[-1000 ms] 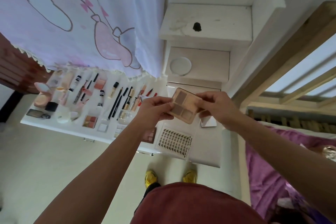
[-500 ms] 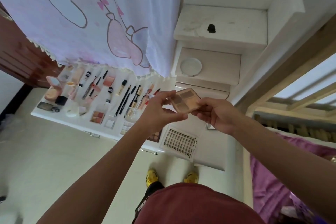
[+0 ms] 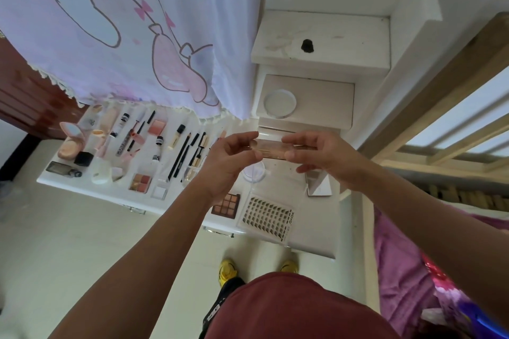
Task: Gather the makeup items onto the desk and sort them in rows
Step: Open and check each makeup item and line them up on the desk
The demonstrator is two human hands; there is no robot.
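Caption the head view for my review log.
Left hand and right hand pinch a palette edge-on above the desk lined with makeup.

You hold a flat peach-brown eyeshadow palette (image 3: 271, 149) edge-on between your left hand (image 3: 230, 158) and right hand (image 3: 322, 154) above the white tabletop (image 3: 289, 184), where other makeup items (image 3: 179, 157) lie in rows.
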